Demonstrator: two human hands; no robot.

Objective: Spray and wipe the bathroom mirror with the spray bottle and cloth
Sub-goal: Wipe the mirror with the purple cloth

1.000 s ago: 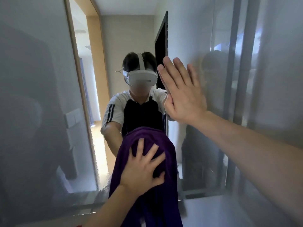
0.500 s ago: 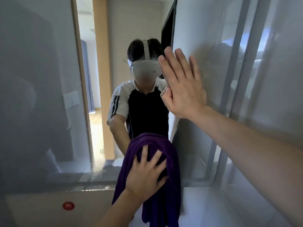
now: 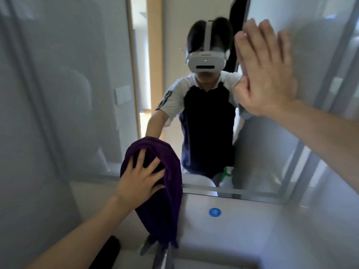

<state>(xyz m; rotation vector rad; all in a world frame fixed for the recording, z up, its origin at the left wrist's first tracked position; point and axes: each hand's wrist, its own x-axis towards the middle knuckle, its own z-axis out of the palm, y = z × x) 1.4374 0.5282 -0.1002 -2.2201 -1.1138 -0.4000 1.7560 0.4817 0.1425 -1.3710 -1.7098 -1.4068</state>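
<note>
The left hand (image 3: 140, 183), low and left of centre in the frame, lies with fingers spread flat on the purple cloth (image 3: 155, 191), pressing it against the mirror (image 3: 77, 94) near the glass's bottom edge. The cloth sits directly under the palm and between hand and glass; its long axis runs down the frame, the loose end hanging past the mirror's lower edge toward the tap (image 3: 161, 257) at the bottom. The right hand (image 3: 266, 70), in the upper right of the frame, rests flat and open on the glass, holding nothing, seemingly as a brace. The left hand is plainly the wiping one. Unwiped, hazy glass lies to the left of the cloth and above it, so the next stroke probably runs that way. The spray bottle (image 3: 226, 178) shows only as a reflection, lower centre-right, just above the mirror's edge.
</note>
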